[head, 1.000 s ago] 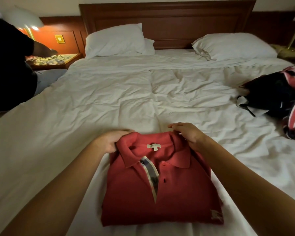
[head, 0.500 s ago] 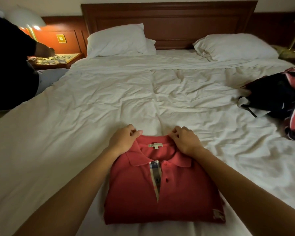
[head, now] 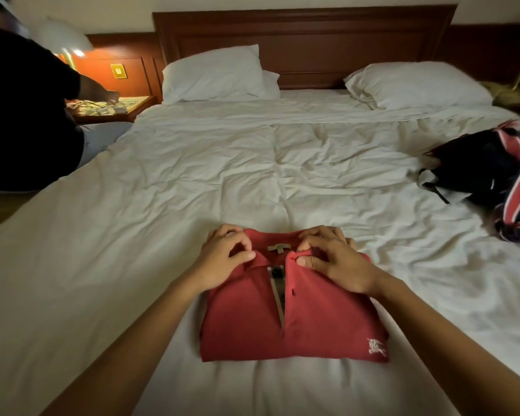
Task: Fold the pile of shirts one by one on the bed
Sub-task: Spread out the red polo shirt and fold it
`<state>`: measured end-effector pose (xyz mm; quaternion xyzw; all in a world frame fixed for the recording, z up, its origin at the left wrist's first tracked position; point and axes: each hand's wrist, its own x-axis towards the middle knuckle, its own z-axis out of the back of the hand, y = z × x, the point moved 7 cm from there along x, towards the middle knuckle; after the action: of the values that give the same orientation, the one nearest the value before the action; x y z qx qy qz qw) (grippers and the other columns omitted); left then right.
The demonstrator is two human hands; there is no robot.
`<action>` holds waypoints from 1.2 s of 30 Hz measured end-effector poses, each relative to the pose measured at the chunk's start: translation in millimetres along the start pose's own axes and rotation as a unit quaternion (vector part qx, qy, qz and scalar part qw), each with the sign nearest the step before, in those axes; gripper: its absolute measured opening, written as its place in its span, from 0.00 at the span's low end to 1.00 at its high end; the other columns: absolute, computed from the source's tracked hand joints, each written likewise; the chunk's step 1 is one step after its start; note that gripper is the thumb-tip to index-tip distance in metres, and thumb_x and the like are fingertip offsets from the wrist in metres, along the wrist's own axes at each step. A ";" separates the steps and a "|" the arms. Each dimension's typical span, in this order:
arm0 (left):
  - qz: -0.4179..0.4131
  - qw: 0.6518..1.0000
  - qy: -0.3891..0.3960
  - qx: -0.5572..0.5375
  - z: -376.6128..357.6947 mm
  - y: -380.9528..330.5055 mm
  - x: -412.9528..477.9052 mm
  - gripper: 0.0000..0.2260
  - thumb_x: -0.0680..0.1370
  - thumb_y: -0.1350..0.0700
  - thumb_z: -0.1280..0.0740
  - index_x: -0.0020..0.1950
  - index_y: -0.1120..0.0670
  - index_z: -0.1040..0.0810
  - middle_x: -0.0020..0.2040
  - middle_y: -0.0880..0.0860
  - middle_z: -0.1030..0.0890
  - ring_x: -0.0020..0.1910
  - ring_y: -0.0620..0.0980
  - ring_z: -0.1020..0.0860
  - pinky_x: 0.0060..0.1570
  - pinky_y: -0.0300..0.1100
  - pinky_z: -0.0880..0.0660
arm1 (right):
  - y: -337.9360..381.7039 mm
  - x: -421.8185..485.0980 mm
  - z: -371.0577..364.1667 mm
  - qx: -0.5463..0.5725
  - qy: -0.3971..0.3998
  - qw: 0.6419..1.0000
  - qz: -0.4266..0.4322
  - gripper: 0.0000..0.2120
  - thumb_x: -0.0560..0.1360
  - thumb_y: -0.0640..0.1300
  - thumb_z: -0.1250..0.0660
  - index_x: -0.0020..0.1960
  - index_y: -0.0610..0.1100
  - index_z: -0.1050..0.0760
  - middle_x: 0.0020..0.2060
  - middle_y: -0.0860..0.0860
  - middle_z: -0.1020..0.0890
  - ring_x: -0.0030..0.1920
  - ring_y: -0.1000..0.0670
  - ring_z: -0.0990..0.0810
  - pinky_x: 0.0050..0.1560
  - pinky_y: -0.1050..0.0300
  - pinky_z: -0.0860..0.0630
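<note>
Red shirt [head: 312,325] (one, folded) on the bed [head: 192,175]: left hand [head: 222,261] and right hand [head: 339,264] pinch its collar [head: 270,237] with curled fingers.

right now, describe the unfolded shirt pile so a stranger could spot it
Start at the white bed. Follow its right edge down from the right pillow to the shirt pile. Unlike the flat red polo, it is a crumpled black heap with red-and-white stripes.

A red polo shirt [head: 312,325] lies folded into a flat rectangle, front up, on the near middle of the white bed [head: 192,190]. Its collar is at the far side and its checked placket is open. The pile of unfolded shirts [head: 499,175], dark and red-striped, sits bunched at the bed's right edge.
</note>
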<state>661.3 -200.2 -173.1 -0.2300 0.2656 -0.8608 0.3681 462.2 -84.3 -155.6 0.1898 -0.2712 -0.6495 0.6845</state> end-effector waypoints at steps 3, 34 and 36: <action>0.003 1.000 -0.001 0.029 -5.8 -1.1 2.9 0.04 0.76 0.51 0.27 0.47 0.45 0.21 0.61 0.44 0.29 0.67 0.48 0.31 0.69 0.48 0.37 | 7.9 9.1 -10.5 -0.027 -0.011 1.000 -0.004 0.06 0.77 0.63 0.36 0.48 0.62 0.25 0.57 0.63 0.30 0.63 0.57 0.38 0.63 0.50 0.45; 0.255 0.916 -0.063 -0.304 27.8 38.3 -29.3 0.05 0.81 0.60 0.34 0.54 0.61 0.22 0.42 0.56 0.24 0.38 0.50 0.27 0.36 0.41 0.31 | -70.2 -25.8 40.6 0.046 -0.154 0.962 -0.221 0.06 0.77 0.49 0.30 0.45 0.47 0.21 0.40 0.53 0.18 0.44 0.53 0.20 0.37 0.69 0.33; 0.271 0.903 -0.050 -0.329 27.5 42.4 -21.4 0.04 0.82 0.62 0.36 0.55 0.61 0.24 0.44 0.57 0.24 0.38 0.49 0.26 0.35 0.40 0.30 | -74.0 -15.4 40.1 0.061 -0.158 0.960 -0.223 0.06 0.78 0.48 0.31 0.49 0.46 0.21 0.44 0.51 0.17 0.43 0.56 0.22 0.37 0.70 0.33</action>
<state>712.6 -216.9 -183.3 -0.2999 0.5674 -0.5788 0.5031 379.1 -71.6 -171.5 0.1816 -0.3655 -0.7895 0.4585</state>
